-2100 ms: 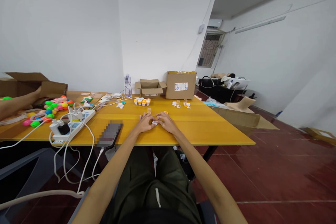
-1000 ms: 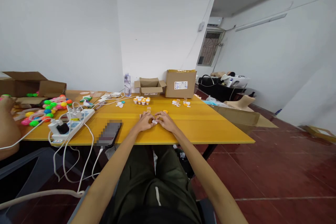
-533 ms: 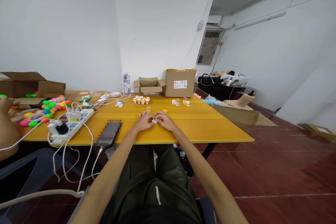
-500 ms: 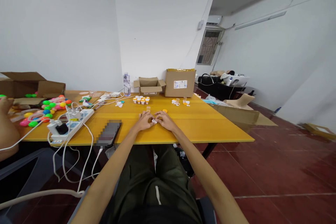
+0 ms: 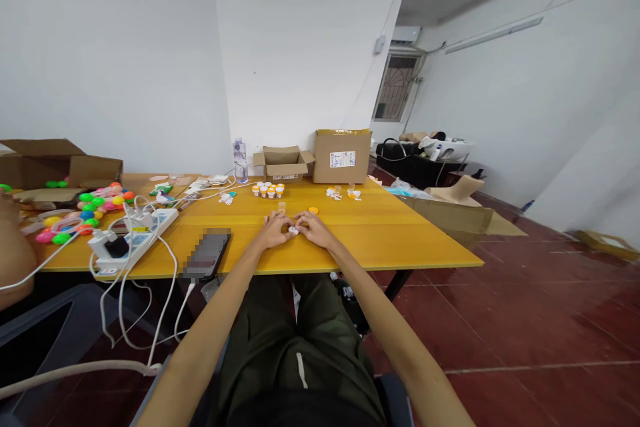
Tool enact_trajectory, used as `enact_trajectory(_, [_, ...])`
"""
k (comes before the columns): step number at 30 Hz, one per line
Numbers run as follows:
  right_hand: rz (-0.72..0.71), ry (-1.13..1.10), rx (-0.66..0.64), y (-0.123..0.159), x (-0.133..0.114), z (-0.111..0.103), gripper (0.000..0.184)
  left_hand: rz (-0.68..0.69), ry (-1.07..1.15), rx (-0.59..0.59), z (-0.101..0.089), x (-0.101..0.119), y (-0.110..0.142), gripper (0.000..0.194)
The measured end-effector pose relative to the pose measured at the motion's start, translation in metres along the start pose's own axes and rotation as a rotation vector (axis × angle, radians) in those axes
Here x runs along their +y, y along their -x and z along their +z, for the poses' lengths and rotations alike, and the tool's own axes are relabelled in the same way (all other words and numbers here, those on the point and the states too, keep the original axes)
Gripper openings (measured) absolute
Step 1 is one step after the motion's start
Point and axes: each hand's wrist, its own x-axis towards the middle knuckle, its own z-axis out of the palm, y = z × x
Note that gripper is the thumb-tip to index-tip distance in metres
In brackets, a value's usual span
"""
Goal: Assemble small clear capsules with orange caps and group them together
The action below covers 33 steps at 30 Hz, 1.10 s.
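The small white piece [image 5: 293, 230] looks like smooth plastic, as do the lidded cups [image 5: 264, 192] and the round orange piece [image 5: 313, 211]. The tabletop [image 5: 400, 240] has a glossy, wood-grained surface. The taped carton [image 5: 327, 173] is matt cardboard with a paper label [image 5: 343, 159]; the water bottle [image 5: 240, 163], clear plastic; the balls [image 5: 119, 200], glossy plastic; the trousers [image 5: 270, 347], matt cloth; the floor tiles [image 5: 530, 320], polished.

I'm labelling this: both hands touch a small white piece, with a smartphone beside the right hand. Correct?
Not quite: the head view shows the smartphone beside the left hand. That hand and the right hand do touch a small white piece.
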Motion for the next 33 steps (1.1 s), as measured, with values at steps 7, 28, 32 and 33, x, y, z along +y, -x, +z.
enact_trajectory(7, [0.000, 0.019, 0.020, 0.0000, 0.0016, 0.0023, 0.011, 0.006, -0.001, 0.001, -0.0017, 0.0020, 0.0012, 0.020])
enact_trajectory(28, [0.021, 0.011, 0.006, 0.0010, -0.0029, -0.0003, 0.012, 0.025, 0.003, 0.008, -0.0001, -0.0003, 0.0006, 0.018])
enact_trajectory(32, [0.014, 0.014, 0.024, 0.0012, -0.0008, 0.0009, 0.011, 0.022, 0.004, 0.018, 0.0005, -0.0008, 0.0005, 0.019])
enact_trajectory(33, [0.010, 0.015, 0.025, 0.0012, -0.0001, 0.0013, 0.010, 0.018, 0.001, 0.019, 0.0007, -0.0010, 0.0005, 0.020])
